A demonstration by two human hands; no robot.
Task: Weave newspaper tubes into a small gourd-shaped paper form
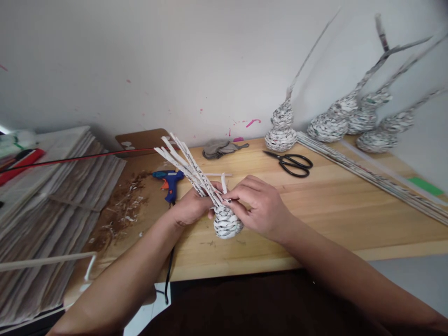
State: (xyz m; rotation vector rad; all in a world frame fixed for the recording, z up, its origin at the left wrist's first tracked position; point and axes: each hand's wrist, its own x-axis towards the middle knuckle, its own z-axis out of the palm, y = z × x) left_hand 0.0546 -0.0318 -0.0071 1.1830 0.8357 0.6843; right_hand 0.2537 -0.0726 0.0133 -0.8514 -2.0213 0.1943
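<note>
You had the woven newspaper bulb between your two hands, above the front half of the wooden tabletop; whether its rounded base touched the wood, you could not tell from this angle. Your left hand was closed around the lower ends of the newspaper rods, just left of the bulb's neck, and the rods fanned up and away to the left. Your right hand came in from the other side, thumb and forefinger pinched together at the neck, right where the weave met the rods. One short paper end stood up between your hands.

Beyond your left hand lay the blue glue gun, near the rods. Past your right hand were the black-handled scissors, well apart from your fingers, with a gourd-shaped newspaper weaving upright just behind them. A crumpled grey cloth lay near the wall, farther off than the bulb.
</note>
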